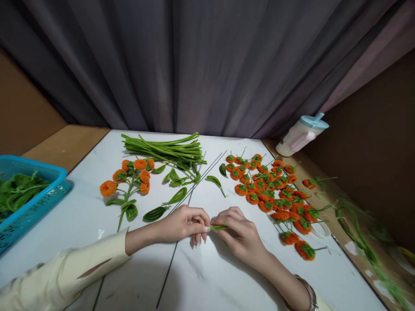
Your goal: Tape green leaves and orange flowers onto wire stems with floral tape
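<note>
Between my two hands is a small green fuzzy leaf [219, 227], apparently of pipe cleaner. The fingertips of my left hand [181, 224] pinch its left end. My right hand [241, 236] closes thumb and fingers around the other end, hiding part of it. Left of my hands lies an assembled stem of orange pipe-cleaner flowers [140, 164] with green leaves at its lower part. Loose green leaves [177, 196] are scattered beyond my left hand, and one curved leaf [214, 180] lies beyond my right. Many loose orange flower heads [259, 185] spread out to the right.
A bundle of green pipe-cleaner stems [165, 149] lies at the back. Thin dark wires [168, 270] cross the white tabletop [201, 285]. A blue basket [35, 216] of green pieces stands left. At back right is a cup with a blue lid [314, 122]; a white ring [320, 230] lies right.
</note>
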Tool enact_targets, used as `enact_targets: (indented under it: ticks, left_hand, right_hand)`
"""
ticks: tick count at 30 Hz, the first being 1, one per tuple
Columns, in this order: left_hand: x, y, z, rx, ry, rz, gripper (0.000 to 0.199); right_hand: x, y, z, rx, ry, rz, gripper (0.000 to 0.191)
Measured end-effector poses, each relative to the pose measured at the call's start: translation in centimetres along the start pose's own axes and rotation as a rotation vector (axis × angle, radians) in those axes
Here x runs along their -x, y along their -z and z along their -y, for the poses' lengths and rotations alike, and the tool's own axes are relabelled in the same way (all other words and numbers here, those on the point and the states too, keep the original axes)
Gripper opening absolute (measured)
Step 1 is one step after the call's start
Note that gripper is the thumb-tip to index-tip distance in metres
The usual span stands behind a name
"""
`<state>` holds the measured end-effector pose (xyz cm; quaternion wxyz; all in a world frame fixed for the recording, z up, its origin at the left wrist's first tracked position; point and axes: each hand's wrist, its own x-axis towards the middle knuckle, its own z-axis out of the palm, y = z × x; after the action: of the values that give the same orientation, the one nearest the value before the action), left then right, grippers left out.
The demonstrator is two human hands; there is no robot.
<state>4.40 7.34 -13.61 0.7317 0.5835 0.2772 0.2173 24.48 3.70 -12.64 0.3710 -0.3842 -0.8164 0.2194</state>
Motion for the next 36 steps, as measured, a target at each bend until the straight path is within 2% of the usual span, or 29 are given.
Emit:
enact_targets:
  ticks: [5, 7, 9, 13, 18, 21, 29, 36]
  left_hand:
    - [-0.1, 0.0, -0.2, 0.033, 0.018, 0.034, 0.029]
    - [-0.1, 0.0, -0.2, 0.048, 0.027, 0.042, 0.03]
    - [-0.1, 0.1, -0.2, 0.068, 0.032, 0.043, 0.032]
    - [-0.1, 0.2, -0.2, 0.096, 0.027, 0.035, 0.035]
    - [-0.3, 0.3, -0.1, 0.161, 0.03, 0.033, 0.037]
    - [-0.4, 0.3, -0.2, 0.195, 0.028, 0.014, 0.038]
    - [-0.5, 0.2, 0.0, 0.208, 0.009, -0.031, 0.035]
    - [-0.5, 0.1, 0.1, 0.127, -0.012, -0.075, 0.035]
  right_hand:
    - [0.0, 0.0, 0.0, 0.095, 0.15, -0.043, 0.02]
    - [0.0, 0.0, 0.1, 0.093, 0.164, -0.042, 0.019]
    - [-0.1, 0.1, 0.1, 0.047, 0.105, -0.024, 0.017]
    - [-0.3, 0.0, 0.2, -0.15, -0.138, 0.058, 0.01]
    - [-0.4, 0.1, 0.5, -0.386, -0.41, 0.146, 0.027]
    - [-0.4, 0.1, 0.7, -0.531, -0.532, 0.204, 0.031]
    - [-0.7, 0.1, 0.9, -0.724, -0.603, 0.224, 0.03]
    - [-0.5, 0.0, 1.0, -0.812, -0.613, 0.167, 0.028]
